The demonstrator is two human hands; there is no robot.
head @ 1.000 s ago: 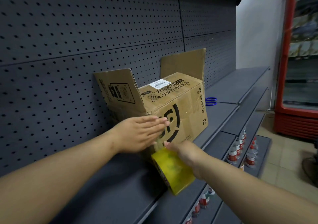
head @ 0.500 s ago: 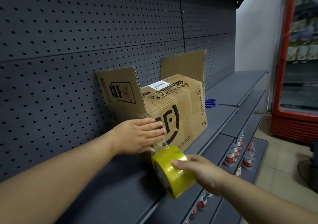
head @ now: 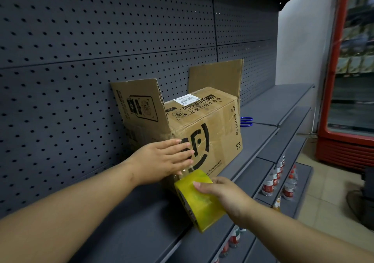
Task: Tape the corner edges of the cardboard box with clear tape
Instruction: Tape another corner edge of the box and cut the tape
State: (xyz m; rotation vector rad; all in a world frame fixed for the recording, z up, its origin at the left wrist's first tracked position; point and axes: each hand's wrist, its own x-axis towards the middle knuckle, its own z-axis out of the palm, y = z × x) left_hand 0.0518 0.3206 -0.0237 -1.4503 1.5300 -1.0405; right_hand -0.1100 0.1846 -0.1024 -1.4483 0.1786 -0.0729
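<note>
Two hands (head: 162, 159) (head: 224, 196), one box (head: 214, 133), one roll (head: 200, 204).

Your left hand (head: 162, 160) flat, fingers (head: 183, 152) straight toward 2 o'clock; your right hand (head: 224, 195), 4 o'clock of it, grips tape roll (head: 202, 209).

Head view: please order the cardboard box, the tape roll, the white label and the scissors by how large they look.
1. cardboard box
2. tape roll, though it is nearer the camera
3. white label and scissors: they look alike; the scissors are farther away and partly hidden behind the box, so I do not rank them.
</note>
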